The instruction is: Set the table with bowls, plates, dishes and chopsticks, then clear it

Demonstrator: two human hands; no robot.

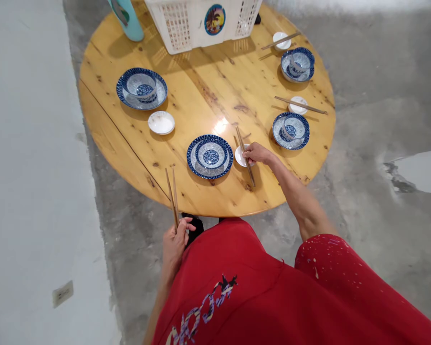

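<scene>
My right hand [256, 153] pinches a pair of wooden chopsticks [241, 139] that lies across a small white dish [238, 156]. Left of that dish is a blue-and-white plate [192, 168] with a patterned bowl [211, 155] on it. Below the table's near edge, my left hand [176, 235] is closed around more wooden chopsticks [172, 201], their tips pointing up and away. Another white dish [161, 123], with no chopsticks across it, sits to the left, near a plate [122, 97] holding a bowl [142, 86].
On the round wooden table [215, 110], two settings with bowls [297, 67] [290, 132] stand at right, each beside a dish with chopsticks [301, 104] across. A white plastic basket [193, 28] and a turquoise bottle [132, 26] stand at the back. A wall [31, 143] runs along the left.
</scene>
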